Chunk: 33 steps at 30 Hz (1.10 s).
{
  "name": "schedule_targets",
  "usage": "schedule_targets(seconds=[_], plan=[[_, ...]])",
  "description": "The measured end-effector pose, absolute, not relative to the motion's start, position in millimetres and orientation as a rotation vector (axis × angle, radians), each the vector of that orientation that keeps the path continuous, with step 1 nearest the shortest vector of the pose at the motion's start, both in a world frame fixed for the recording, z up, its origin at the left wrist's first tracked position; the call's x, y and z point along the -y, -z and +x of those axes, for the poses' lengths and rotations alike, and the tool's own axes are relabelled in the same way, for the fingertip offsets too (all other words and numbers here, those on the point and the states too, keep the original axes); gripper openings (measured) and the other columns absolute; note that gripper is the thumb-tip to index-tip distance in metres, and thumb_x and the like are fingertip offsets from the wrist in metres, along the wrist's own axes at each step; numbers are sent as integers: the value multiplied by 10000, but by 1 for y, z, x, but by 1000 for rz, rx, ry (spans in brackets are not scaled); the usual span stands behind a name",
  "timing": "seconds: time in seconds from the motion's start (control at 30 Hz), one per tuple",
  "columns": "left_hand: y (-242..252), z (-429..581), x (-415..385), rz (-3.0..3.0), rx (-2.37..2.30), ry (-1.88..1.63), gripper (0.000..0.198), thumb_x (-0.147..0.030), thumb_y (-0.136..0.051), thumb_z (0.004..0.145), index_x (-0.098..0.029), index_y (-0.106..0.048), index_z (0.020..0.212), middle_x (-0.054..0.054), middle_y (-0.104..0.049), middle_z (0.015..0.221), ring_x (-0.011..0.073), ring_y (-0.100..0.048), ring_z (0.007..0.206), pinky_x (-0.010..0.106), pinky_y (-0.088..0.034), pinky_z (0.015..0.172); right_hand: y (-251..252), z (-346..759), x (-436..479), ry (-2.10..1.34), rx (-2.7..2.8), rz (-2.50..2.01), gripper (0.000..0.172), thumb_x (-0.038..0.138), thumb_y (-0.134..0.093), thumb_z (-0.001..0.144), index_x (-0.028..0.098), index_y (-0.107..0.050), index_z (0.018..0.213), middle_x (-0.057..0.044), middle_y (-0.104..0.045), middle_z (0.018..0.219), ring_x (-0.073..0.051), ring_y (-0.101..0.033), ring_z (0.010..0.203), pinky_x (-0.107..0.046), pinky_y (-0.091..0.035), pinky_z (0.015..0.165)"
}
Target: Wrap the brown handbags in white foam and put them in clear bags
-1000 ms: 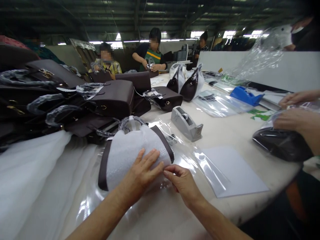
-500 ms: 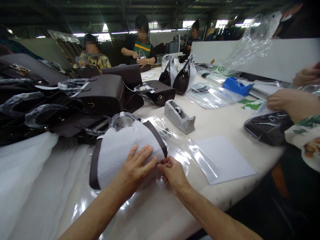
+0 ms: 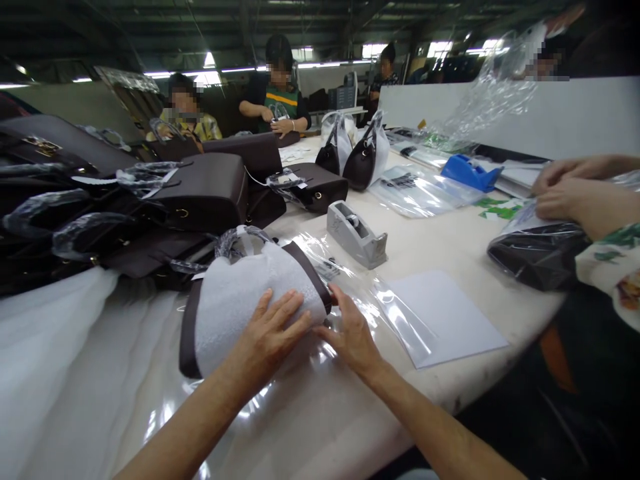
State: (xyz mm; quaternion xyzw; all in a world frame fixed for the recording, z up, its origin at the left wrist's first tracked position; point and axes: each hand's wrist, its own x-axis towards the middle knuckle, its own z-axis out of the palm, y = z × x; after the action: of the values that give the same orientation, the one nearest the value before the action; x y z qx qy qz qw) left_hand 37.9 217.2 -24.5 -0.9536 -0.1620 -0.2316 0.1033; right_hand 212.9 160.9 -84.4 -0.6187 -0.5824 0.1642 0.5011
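Observation:
A dark brown handbag (image 3: 253,293) lies in front of me, its broad side covered by a white foam sheet and its handles wrapped in clear film. My left hand (image 3: 280,327) rests spread on the foam, pressing the bag from above. At the bag's lower right corner is my right hand (image 3: 350,333), thumb and fingers apart around the edge, with nothing visibly pinched between them. Beneath the bag a clear plastic sheet (image 3: 255,403) spreads over the table.
A grey tape dispenser (image 3: 357,233) stands behind the bag, and white card (image 3: 445,320) lies to the right. Brown handbags (image 3: 205,187) pile up at left beside white foam sheets (image 3: 55,360). At right, a co-worker's hands (image 3: 575,193) hold a plastic-covered bag (image 3: 537,253). A blue dispenser (image 3: 470,173) sits farther back.
My right hand's fingers have opened from a pinch at the bag's corner and moved slightly up along its edge. My left hand stays on the foam. The co-worker's hands have come together.

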Motion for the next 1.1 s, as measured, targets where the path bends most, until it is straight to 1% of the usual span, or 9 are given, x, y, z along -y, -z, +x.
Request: schedule_targets(seconds=[0.13,0.33,0.43,0.53,0.67,0.8,0.87,0.97,1.1], plan=[[28,35,-218,-2816,484,632,216,-113,-466,850,-156,-585,1025,165,-547,1204,263,-480,1171,541,-334,992,91,217,-165,-382,1488,-1477,374,247,-615,728,185,-523,1086,-52,-593,944,-198,-565,865,-317,-475,763],[28,34,-216,-2830,550,586,216,-149,-451,862,-177,-569,1041,136,-540,1220,255,-448,1199,546,-319,1003,33,212,-161,-202,1417,-1363,377,230,-461,849,195,-460,1224,-93,-563,1095,-215,-527,1035,-396,-409,925],[26,37,-204,-2816,588,598,235,-180,-439,873,-186,-557,1076,122,-541,1219,255,-417,1225,539,-295,1024,-2,192,-186,-580,1589,-1147,393,348,-420,899,218,-426,1269,-61,-586,1095,-174,-570,992,-330,-447,882],[38,34,-173,-2685,700,785,202,-146,-447,859,-149,-580,1011,123,-586,1145,254,-468,1177,513,-308,1032,-10,171,-211,-800,1838,-1066,405,417,-309,928,191,-545,1168,-65,-609,1076,-180,-576,994,-331,-446,887],[66,11,-123,-2496,1136,1353,130,-154,-481,820,-204,-574,897,37,-638,897,171,-599,934,342,-495,851,3,160,-212,-530,2181,-1018,467,485,-386,888,178,-514,1216,-100,-527,1201,-207,-510,1098,-353,-411,950],[81,-28,-110,-1991,1871,1630,244,-116,-415,851,-147,-457,1089,100,-587,933,178,-606,818,319,-539,624,19,144,-189,0,2500,-969,841,569,-634,692,226,-298,1382,-159,-281,1415,-346,-287,1278,-533,-313,985],[82,-40,-115,-1918,2013,1682,221,-124,-420,856,-157,-466,1070,71,-586,907,144,-608,744,265,-533,567,31,133,-183,260,2553,-946,807,471,-693,680,285,-314,1368,-153,-239,1440,-385,-216,1302,-626,-215,975],[82,-45,-124,-1896,2077,1744,161,-150,-459,841,-177,-535,980,64,-570,946,152,-604,827,279,-542,641,46,125,-184,439,2498,-954,599,265,-609,789,280,-364,1335,-149,-344,1394,-351,-277,1288,-617,-187,979],[81,-38,-129,-1843,2064,1775,118,-233,-546,804,-178,-592,898,126,-465,1200,266,-449,1157,475,-432,918,51,132,-190,395,2494,-848,518,171,-442,856,207,-324,1359,-135,-406,1357,-329,-282,1293,-578,-201,999]])
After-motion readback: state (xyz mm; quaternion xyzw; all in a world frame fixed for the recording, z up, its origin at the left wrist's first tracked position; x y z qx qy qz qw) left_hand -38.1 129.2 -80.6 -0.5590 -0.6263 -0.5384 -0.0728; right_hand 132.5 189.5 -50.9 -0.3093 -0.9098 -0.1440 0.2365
